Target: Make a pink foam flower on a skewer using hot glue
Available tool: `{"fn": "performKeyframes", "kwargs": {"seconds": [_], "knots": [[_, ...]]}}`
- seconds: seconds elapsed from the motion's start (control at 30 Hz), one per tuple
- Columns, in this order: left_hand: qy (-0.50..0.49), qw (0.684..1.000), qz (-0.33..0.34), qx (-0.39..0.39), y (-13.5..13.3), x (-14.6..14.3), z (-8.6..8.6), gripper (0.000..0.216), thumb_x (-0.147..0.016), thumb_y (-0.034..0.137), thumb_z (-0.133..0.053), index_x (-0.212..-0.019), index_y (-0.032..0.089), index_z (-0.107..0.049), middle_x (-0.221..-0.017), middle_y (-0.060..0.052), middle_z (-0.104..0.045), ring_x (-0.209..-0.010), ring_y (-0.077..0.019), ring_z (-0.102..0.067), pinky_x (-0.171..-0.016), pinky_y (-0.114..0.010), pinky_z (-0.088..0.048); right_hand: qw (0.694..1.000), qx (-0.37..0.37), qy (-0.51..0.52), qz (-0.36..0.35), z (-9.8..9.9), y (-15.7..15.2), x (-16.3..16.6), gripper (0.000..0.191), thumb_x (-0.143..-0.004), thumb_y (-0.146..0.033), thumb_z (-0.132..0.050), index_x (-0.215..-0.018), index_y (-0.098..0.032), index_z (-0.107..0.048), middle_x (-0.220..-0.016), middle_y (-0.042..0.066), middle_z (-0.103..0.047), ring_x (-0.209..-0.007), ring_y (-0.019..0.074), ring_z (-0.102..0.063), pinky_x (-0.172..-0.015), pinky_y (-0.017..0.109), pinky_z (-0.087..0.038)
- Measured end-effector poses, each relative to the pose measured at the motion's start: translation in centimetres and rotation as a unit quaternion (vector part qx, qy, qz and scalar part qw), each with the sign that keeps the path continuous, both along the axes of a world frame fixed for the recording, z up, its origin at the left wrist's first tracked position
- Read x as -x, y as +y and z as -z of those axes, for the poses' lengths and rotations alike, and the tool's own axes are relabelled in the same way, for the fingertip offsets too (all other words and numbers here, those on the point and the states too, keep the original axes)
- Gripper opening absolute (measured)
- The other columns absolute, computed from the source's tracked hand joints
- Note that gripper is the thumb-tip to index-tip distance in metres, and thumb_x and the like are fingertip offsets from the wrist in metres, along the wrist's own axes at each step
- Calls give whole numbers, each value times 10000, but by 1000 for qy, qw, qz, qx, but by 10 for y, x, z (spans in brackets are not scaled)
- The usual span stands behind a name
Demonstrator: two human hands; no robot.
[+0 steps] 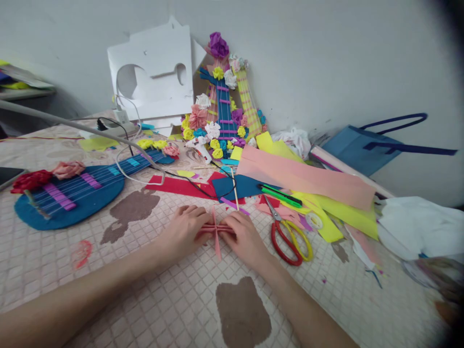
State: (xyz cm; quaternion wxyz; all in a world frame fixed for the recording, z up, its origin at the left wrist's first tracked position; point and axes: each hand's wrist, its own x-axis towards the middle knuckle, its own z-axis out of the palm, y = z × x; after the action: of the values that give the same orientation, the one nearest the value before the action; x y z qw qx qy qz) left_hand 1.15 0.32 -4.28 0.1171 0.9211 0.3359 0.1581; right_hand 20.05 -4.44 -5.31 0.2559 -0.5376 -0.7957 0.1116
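Observation:
Between my two hands, a piece of pink crepe paper [216,237] is held just above the table. It looks rolled or folded into narrow strips running sideways, with a thin flap standing up and hanging down in the middle. My left hand [186,227] has its fingers closed on the left end. The right end is pinched in my right hand [245,235]. My fingers hide both ends of the paper. Close by on the right lie scissors [286,240] with one red and one yellow handle. A thin wooden stick [235,188] lies just beyond my right hand.
A blue paper guitar [97,191] with paper flowers lies left, crossed by a white cable. Behind stand a white hot glue gun [199,148], flowered paper guitars [224,111] and a white foam board [155,63]. A green cutter [281,195] lies on coloured paper sheets [308,174] at right.

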Motion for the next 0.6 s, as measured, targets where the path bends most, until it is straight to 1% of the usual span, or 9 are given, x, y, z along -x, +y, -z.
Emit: {"fn": "performKeyframes", "kwargs": {"seconds": [0.1,0.23,0.33,0.5,0.6], "knots": [[0,1000,-4,-8,-2,-4,1,75,-836,159,-538,-875,188,-596,-885,-30,-612,-874,-197,-544,-884,-389,-373,999,-17,-26,10,0,-2,4,72,-832,-123,-560,-857,-190,-570,-919,46,-568,-898,202,-490,-788,338,-395],[-9,999,17,-32,-1,-6,1,138,-878,157,-483,-778,178,-574,-818,-14,-600,-812,-177,-524,-899,-402,-353,998,-34,-43,-1,2,0,6,141,-857,-101,-507,-759,-191,-552,-821,37,-549,-843,197,-467,-743,327,-388],[-6,999,24,-43,0,-6,0,167,-889,143,-463,-769,180,-572,-810,-8,-589,-822,-178,-511,-910,-405,-337,999,-39,-34,0,2,1,7,162,-865,-105,-508,-736,-192,-554,-795,29,-543,-832,195,-464,-735,321,-381],[-11,999,29,-25,1,-5,0,175,-907,155,-457,-776,174,-572,-836,-8,-588,-827,-171,-506,-913,-391,-330,999,-30,-16,-12,-1,-1,8,118,-887,-156,-524,-793,-190,-587,-835,30,-573,-862,192,-472,-775,331,-373],[-24,999,39,-24,2,-5,0,189,-914,156,-446,-773,175,-570,-843,-10,-591,-828,-168,-505,-910,-380,-330,999,-42,-21,-17,-2,-1,8,186,-901,-153,-498,-741,-190,-583,-777,23,-562,-843,187,-473,-777,331,-365]]}}
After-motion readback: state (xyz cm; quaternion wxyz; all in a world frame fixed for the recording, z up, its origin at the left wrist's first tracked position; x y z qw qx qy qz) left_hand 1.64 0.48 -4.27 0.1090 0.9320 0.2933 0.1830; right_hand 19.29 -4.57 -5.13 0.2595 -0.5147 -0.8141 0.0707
